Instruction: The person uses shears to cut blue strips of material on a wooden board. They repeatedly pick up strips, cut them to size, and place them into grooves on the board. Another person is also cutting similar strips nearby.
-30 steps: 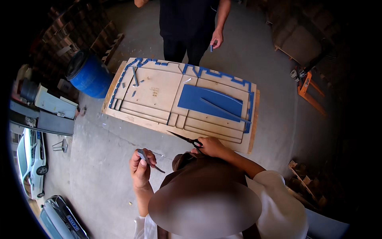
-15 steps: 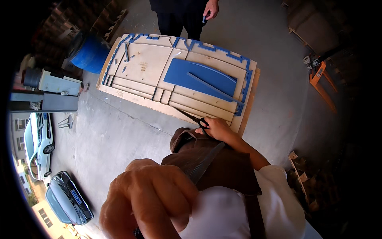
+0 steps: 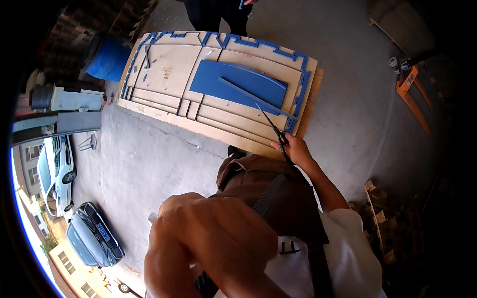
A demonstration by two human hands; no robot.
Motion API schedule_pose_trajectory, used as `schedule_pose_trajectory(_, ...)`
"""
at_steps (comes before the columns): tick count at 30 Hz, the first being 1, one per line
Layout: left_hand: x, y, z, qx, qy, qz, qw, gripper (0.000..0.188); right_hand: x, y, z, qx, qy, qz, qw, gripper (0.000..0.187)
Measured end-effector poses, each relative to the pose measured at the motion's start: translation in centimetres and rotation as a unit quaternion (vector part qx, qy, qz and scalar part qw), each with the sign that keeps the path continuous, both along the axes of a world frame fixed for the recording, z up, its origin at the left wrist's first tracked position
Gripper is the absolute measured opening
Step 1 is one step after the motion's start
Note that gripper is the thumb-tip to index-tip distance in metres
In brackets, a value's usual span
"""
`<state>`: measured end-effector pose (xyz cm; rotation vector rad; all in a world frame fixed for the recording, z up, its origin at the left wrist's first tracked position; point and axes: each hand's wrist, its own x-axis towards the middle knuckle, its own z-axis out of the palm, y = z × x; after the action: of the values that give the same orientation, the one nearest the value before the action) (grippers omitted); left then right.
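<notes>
Close to the camera, my left hand [image 3: 211,236] is curled into a fist. A small pale bit shows at its left edge, but what the fingers hold, if anything, is hidden. Farther off, my right hand [image 3: 297,149] grips black scissors [image 3: 271,121] by the handles, with the long blades pointing up and left over a wooden board [image 3: 164,79]. Dark strips and blue edging run along the board. A blue sheet [image 3: 208,82] lies on it with a narrow blue strip [image 3: 248,97] across. A grey toothed strip [image 3: 270,193] shows against my brown apron [image 3: 293,208]; I cannot tell whether it is held.
Across the board stands another person [image 3: 218,15], a blue piece near their hand. A blue barrel [image 3: 107,57] stands at the far left and an orange pallet jack [image 3: 412,94] at the right. Two cars [image 3: 97,233] are parked at left. Wooden pallets [image 3: 375,213] lie at right.
My right hand has moved right and up, and the scissors now point more steeply over the board. My left fist has shifted right. The view has tilted, so the board sits higher.
</notes>
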<state>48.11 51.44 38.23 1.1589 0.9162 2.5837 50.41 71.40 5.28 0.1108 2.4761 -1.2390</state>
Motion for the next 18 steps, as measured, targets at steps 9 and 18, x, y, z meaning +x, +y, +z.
schedule_pose_trajectory(9,-0.3,-6.3,-11.2,-0.22,-0.209,0.164,0.939,0.025,-4.4,2.6,-0.5,0.094,-0.012,-0.046,0.994,0.059)
schedule_pose_trajectory(18,1.4,-10.5,-15.5,-0.291,-0.369,0.372,0.8,0.022,-5.3,4.2,-2.8,-0.326,-0.234,-0.314,0.86,0.056)
